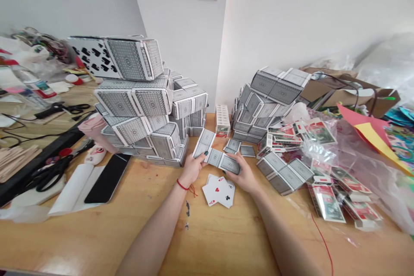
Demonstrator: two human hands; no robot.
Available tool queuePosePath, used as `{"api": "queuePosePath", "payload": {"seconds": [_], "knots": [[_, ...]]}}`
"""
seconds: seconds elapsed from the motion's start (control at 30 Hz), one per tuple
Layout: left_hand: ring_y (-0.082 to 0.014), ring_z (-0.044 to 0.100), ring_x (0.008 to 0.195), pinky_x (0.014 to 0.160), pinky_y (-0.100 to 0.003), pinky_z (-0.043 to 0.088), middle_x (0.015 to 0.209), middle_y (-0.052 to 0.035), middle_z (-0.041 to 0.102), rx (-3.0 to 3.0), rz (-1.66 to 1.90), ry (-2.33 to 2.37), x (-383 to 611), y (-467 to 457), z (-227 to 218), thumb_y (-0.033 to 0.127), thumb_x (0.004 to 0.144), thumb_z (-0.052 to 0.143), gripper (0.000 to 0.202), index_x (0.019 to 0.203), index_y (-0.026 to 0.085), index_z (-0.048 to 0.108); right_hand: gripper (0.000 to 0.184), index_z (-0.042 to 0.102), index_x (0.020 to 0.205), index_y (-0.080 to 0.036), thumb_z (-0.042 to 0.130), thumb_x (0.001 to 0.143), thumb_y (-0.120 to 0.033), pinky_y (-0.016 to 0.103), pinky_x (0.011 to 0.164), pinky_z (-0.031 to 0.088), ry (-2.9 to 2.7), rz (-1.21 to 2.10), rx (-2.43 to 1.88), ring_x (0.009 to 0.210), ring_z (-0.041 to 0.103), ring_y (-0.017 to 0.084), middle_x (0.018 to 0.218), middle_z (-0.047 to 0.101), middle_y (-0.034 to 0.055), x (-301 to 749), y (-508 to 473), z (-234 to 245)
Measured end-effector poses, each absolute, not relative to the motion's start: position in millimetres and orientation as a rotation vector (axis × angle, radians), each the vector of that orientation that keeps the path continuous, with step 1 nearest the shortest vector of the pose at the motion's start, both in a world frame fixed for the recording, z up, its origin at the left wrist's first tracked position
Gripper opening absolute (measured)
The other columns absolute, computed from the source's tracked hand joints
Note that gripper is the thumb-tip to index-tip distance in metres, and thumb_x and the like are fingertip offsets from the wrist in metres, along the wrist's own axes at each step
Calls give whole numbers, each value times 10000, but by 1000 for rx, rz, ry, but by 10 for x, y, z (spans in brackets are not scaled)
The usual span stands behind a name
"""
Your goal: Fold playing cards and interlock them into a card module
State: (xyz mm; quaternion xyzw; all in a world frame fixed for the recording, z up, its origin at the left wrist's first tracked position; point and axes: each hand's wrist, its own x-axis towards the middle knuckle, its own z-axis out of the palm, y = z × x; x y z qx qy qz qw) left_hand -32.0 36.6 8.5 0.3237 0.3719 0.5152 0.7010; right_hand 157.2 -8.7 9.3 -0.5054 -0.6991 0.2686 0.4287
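The left hand (pixel 193 167) and right hand (pixel 245 175) pinch playing cards (pixel 214 158), perhaps joined; they should feel light, slick, easily creased, best held by edges.

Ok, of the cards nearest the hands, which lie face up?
The loose pile, nearer the camera than the strip held by the left hand and right hand: a red ace shows. The strip and the block at right show patterned backs.

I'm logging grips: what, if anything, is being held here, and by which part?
A bent-looking strip of playing cards: the left hand holds it near the bend, the right hand at its right end.
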Motion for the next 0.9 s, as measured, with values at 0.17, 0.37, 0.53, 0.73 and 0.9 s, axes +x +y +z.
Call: {"api": "queuePosePath", "payload": {"seconds": [0.17,0.37,0.53,0.73,0.9], "knots": [[-211,602,893,795,-357,482,966,-83,647,692,1156,758,-287,350,87,238,630,662,357,967,136,603,604,436,1155,-222,676,602,-265,388,883,373,-1569,794,-1248,994,473,229,1061,498,64,1596,-51,38],[-218,585,930,795,-342,481,970,-81,643,691,1133,692,-317,346,100,221,654,638,286,925,133,611,487,430,1040,-232,661,625,-341,304,579,493,-1077,1191,-1101,720,545,175,850,534,28,1638,21,-52],[-231,601,896,757,-325,493,931,-101,656,733,1072,734,-413,351,177,231,633,648,271,887,138,631,400,471,863,-203,707,572,-342,267,556,467,-989,1113,-1148,628,533,141,744,561,3,1704,45,-49],[-234,628,828,759,-396,486,883,-82,672,683,1098,789,-342,330,202,249,635,662,413,1021,151,552,254,498,750,-178,648,657,-360,246,520,425,-1096,1160,-1197,526,500,111,620,548,-21,1747,29,-60],[-242,597,916,830,-386,452,931,-100,661,800,1122,803,-347,343,139,275,616,678,401,975,123,584,268,491,826,-195,633,679,-368,274,550,476,-966,1260,-1029,565,548,122,703,584,-9,1641,35,-62]]}}
